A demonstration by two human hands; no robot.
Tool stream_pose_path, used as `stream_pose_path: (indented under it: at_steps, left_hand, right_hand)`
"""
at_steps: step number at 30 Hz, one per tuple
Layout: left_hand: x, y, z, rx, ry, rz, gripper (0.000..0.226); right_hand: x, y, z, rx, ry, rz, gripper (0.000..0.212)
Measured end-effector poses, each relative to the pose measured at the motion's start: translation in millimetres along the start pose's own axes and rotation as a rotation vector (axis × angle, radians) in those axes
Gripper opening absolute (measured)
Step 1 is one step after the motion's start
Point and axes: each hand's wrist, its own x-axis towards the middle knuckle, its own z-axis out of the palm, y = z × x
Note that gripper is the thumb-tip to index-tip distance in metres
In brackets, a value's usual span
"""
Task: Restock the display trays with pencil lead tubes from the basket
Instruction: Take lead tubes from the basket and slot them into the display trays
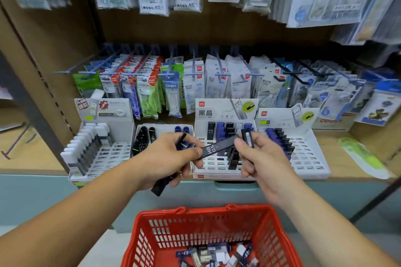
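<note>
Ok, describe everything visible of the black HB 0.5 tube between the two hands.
The HB 0.5 tube is a slim, flat-sided black case, plastic by its look, with white lettering on its upper face. It lies tilted, its right end higher, in the air before the middle display tray. The left hand pinches its left end; the right hand, gripping another tube, touches its right end.

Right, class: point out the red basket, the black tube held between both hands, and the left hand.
red basket [206,210]: head view, middle of its far rim.
black tube [221,143]: head view, middle of its body.
left hand [171,154]: head view, back of the hand.
</note>
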Motion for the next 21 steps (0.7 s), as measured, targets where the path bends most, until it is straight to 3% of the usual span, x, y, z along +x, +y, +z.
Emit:
stream_pose_path:
  at_steps: [5, 8, 14, 16, 18, 21]
  left_hand:
    - [1.6, -0.1, -2.7, -0.062, 0.051, 0.035, 0.007]
    - [5.2, 1.7, -10.7, -0.072, 0.153, 0.090, 0.005]
    - [-1.3, 5.0, -11.0, 0.076, -0.011, 0.124, 0.009]
    - [-2.0, 5.2, -8.6, 0.057, -0.014, 0.139, 0.010]
    - [-0.2, 2.8, -10.5, -0.038, 0.026, 0.128, 0.015]
    - [4.2, -4.4, -18.3, -0.200, 0.059, 0.050, 0.018]
  right_hand:
    - [-3.5, 1.5, 3.4, -0.064, 0.064, 0.029, 0.006]
    - [-7.6, 4.7, 6.7, -0.377, 0.059, -0.013, 0.014]
    - [-11.0, -3.8, 36.3, -0.742, -0.072, -0.281, 0.020]
    - [-11.4, -3.2, 42.0, -0.732, -0.113, -0.275, 0.024]
    - [-11.9, -1.8, 43.3, -0.574, -0.119, -0.218, 0.036]
    - [-8.5, -4.1, 40.3, -0.416, -0.038, -0.194, 0.040]
